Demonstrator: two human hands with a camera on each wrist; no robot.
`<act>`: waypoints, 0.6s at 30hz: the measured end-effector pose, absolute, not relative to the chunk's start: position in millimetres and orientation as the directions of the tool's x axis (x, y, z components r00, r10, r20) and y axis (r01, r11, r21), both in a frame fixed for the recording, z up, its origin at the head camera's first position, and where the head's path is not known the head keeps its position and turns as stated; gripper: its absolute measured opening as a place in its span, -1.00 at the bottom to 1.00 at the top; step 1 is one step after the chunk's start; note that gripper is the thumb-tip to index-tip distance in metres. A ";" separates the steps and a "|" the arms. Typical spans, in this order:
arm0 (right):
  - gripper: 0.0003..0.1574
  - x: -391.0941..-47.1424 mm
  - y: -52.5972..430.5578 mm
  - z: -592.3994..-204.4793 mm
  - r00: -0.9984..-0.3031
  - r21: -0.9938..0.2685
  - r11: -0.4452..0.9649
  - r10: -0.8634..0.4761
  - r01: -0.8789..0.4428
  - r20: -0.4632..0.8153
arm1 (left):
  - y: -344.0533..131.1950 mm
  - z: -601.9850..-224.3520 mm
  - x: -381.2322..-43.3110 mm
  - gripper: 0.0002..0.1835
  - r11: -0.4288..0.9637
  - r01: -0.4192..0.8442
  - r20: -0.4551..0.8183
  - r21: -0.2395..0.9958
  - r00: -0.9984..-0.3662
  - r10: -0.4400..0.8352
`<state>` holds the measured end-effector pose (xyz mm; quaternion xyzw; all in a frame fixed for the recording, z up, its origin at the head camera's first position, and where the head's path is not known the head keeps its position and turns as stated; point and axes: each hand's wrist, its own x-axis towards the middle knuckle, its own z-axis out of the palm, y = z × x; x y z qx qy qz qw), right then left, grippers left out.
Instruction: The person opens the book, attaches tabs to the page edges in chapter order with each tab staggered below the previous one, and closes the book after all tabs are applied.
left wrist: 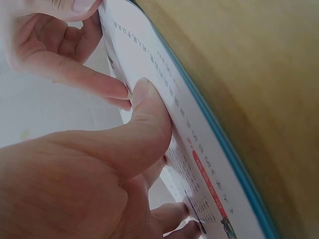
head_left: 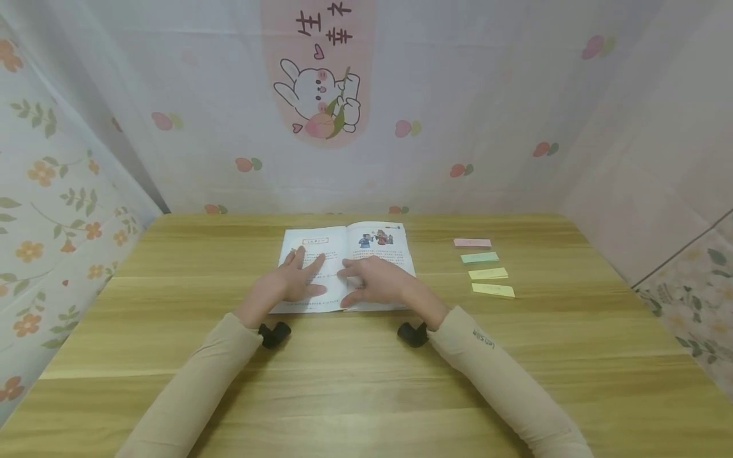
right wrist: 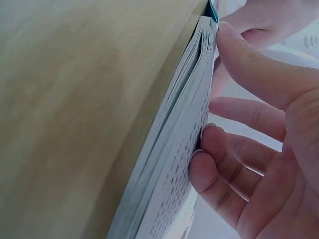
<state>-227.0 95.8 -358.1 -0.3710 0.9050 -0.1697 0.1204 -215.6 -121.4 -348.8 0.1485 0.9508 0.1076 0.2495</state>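
Observation:
An open book (head_left: 378, 248) lies on the table, printed text on both pages and a coloured picture at the top of the right page. On the left page rests my left hand (head_left: 294, 280), fingers spread; its thumb (left wrist: 152, 112) lies on the paper in the left wrist view. My right hand (head_left: 380, 280) is at the centre fold and the right page. In the right wrist view, its thumb (right wrist: 249, 62) reaches the fold at the book's lower edge, while its bent fingertips (right wrist: 203, 172) touch the page. Neither hand grips anything.
Right of the book, a pink paper strip (head_left: 472, 242), a green strip (head_left: 480, 257) and two yellow strips (head_left: 488, 273) lie in a column. The wooden table (head_left: 343, 394) meets a printed curtain (head_left: 458, 114) at its far edge. A black device (head_left: 275, 334) sits at each wrist.

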 end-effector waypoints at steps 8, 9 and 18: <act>-0.21 -226.9 96.2 -358.7 -0.689 -0.401 0.655 -0.720 -0.640 -0.076 | -121.2 -349.1 -214.7 -0.21 0.935 0.240 -0.431 0.260 -0.838 0.335; -0.21 -226.9 96.2 -358.6 -0.688 -0.404 0.653 -0.721 -0.640 -0.076 | -121.1 -348.9 -214.3 -0.21 0.935 0.244 -0.428 0.258 -0.839 0.337; -0.23 -227.8 100.0 -357.1 -0.679 -0.413 0.635 -0.732 -0.653 -0.053 | -121.2 -353.2 -215.4 -0.20 0.927 0.284 -0.416 0.245 -0.833 0.365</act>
